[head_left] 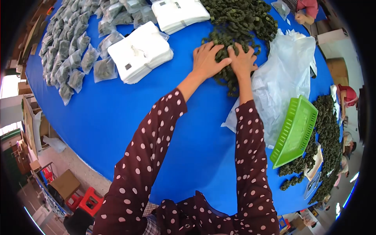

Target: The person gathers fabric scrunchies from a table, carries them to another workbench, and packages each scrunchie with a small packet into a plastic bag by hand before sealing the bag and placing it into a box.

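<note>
Both of my hands reach to the near edge of a heap of dark green coiled pieces [244, 15] on the blue table [192, 137]. My left hand [209, 60] lies on the pieces with its fingers spread. Close beside it, my right hand [242, 60] rests on the same heap, fingers apart and slightly bent. Some loose pieces [232, 80] lie between and below the hands. A crumpled clear plastic bag [274, 82] spreads just right of my right hand.
Many filled clear packets [62, 55] cover the upper left. Two stacks of white bags [139, 53] [180, 15] sit left of the heap. A green basket [294, 133] stands tilted at right, beside more dark pieces [327, 137]. Other people [307, 11] are along the right side.
</note>
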Demonstrator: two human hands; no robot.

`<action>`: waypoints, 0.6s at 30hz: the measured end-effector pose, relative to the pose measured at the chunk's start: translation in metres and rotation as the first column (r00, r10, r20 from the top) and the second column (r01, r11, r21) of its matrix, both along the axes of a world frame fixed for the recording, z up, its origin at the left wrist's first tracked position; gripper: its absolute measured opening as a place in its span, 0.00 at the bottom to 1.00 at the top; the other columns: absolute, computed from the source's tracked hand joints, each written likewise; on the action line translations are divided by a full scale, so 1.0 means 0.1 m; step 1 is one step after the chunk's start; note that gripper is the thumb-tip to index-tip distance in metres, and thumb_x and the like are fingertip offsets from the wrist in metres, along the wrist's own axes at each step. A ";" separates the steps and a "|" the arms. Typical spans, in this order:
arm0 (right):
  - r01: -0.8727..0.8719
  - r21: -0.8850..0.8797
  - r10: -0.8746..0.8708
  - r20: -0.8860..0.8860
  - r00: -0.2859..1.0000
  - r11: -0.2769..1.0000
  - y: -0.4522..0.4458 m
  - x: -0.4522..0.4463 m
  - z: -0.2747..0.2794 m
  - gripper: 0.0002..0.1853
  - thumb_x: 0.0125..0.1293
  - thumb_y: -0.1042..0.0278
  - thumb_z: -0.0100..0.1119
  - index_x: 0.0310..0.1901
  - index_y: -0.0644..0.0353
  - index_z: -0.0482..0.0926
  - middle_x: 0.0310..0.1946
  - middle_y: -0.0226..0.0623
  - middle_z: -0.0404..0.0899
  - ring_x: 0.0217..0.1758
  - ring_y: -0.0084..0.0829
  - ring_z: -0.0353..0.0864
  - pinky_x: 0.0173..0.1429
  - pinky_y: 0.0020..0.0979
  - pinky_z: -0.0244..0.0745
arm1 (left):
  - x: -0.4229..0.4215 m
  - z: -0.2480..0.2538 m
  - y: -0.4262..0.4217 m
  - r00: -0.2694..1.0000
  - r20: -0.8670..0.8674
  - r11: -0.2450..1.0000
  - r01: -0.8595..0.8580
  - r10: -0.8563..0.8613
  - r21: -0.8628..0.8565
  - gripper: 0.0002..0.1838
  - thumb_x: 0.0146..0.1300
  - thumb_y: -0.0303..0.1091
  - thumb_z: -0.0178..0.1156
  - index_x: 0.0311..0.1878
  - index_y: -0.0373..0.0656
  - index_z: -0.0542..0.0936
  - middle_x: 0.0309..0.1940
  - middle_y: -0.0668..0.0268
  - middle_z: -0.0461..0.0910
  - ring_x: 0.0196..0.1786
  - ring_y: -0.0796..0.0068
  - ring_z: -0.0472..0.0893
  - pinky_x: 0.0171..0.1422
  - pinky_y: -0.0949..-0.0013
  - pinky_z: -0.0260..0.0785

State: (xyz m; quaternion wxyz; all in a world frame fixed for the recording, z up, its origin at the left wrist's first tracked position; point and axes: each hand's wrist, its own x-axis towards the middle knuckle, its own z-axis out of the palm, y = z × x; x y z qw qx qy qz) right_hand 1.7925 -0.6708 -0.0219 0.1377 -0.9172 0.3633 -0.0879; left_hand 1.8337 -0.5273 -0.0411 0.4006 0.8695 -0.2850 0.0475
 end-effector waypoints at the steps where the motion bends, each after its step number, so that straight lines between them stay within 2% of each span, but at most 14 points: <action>1: 0.001 0.009 -0.001 0.000 1.000 1.000 0.15 -0.10 -0.01 0.28 0.69 0.30 0.50 0.64 0.30 0.81 0.73 0.38 0.62 0.67 0.51 0.64 0.67 0.67 0.56 | -0.15 0.02 0.14 1.000 0.000 1.000 0.001 -0.001 0.009 0.35 0.60 0.66 0.63 0.63 0.51 0.83 0.65 0.56 0.78 0.69 0.56 0.73 0.75 0.54 0.54; 5: -0.146 -0.099 0.150 0.040 0.988 0.984 0.96 -0.66 0.07 0.24 0.71 0.37 0.55 0.62 0.34 0.83 0.70 0.39 0.64 0.66 0.51 0.65 0.68 0.68 0.54 | -0.84 0.10 0.86 0.990 0.042 0.991 -0.134 0.135 -0.007 0.32 0.57 0.55 0.69 0.62 0.50 0.83 0.61 0.57 0.78 0.67 0.56 0.74 0.74 0.54 0.56; 14: -0.301 0.001 0.301 0.027 0.953 0.953 2.43 -2.10 0.19 0.22 0.72 0.42 0.58 0.62 0.39 0.83 0.71 0.42 0.62 0.69 0.53 0.63 0.68 0.72 0.51 | -2.50 0.20 2.37 0.975 -0.059 0.971 -0.205 0.214 0.122 0.34 0.61 0.55 0.67 0.67 0.50 0.79 0.65 0.55 0.73 0.68 0.52 0.71 0.75 0.51 0.53; 18: -0.367 0.061 0.369 -0.015 0.929 0.928 2.82 -2.57 0.26 0.23 0.71 0.41 0.60 0.63 0.39 0.82 0.73 0.43 0.60 0.71 0.54 0.60 0.70 0.72 0.49 | -3.12 0.23 2.75 0.945 -0.158 0.950 -0.258 0.286 0.175 0.36 0.62 0.56 0.66 0.71 0.51 0.76 0.70 0.53 0.66 0.72 0.48 0.65 0.76 0.48 0.51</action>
